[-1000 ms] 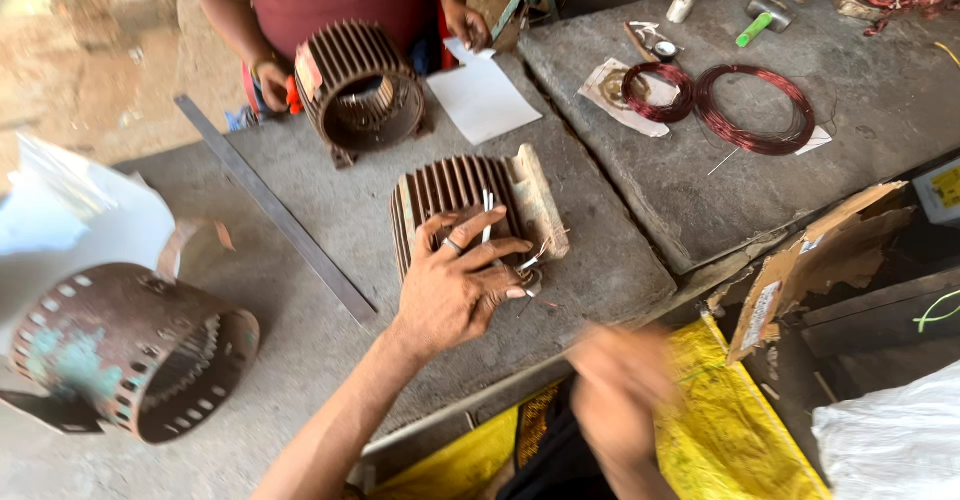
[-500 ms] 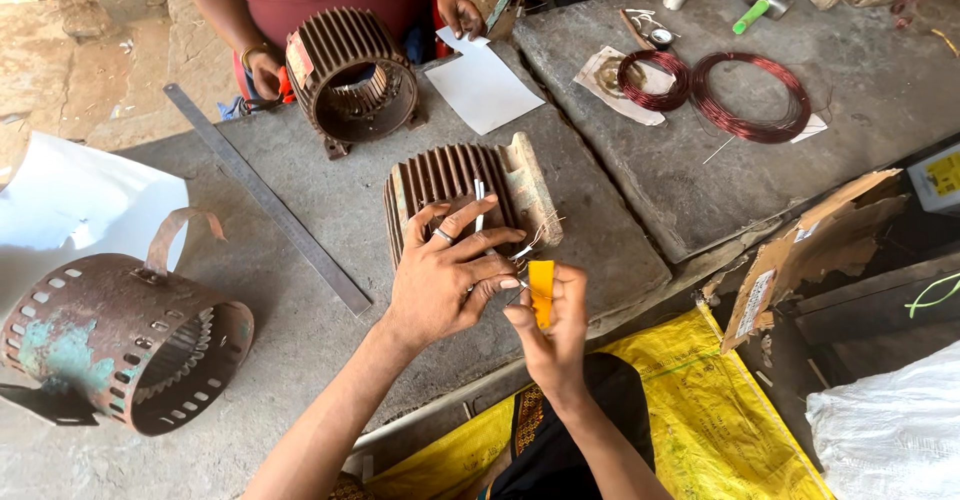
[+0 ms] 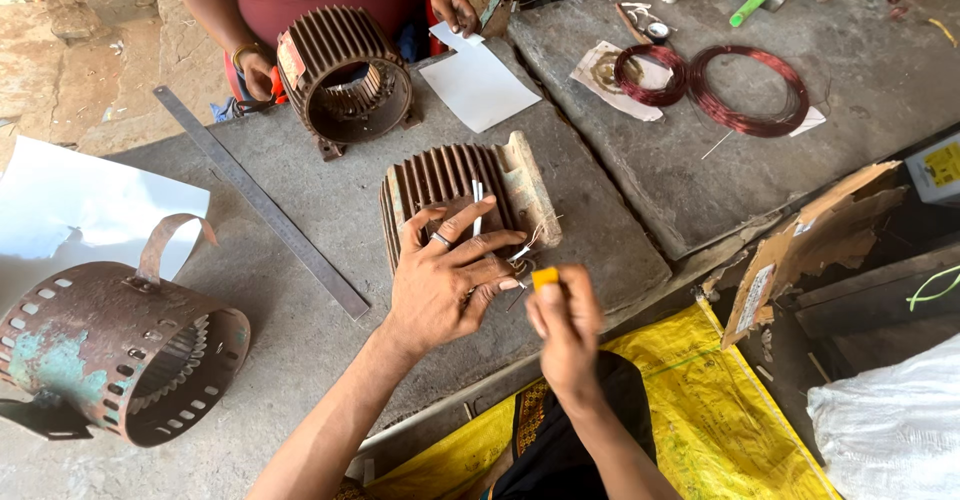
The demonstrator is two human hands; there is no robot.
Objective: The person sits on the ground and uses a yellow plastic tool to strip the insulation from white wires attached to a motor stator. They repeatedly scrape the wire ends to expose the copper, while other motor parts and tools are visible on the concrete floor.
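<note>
While the left hand (image 3: 440, 280) lies spread and unclenched on the ribbed motor housing (image 3: 450, 195), fingers pressing near the loose wire ends (image 3: 525, 252), the right hand (image 3: 565, 325) pinches a small yellow piece (image 3: 545, 278) just beside them. A slip could likely bend or snap those thin wires, or the rounded housing might roll if the pressing hand lifts. It lies on its side on the grey tabletop (image 3: 300, 310), rusty brown, finned, with white strips poking from its slots.
</note>
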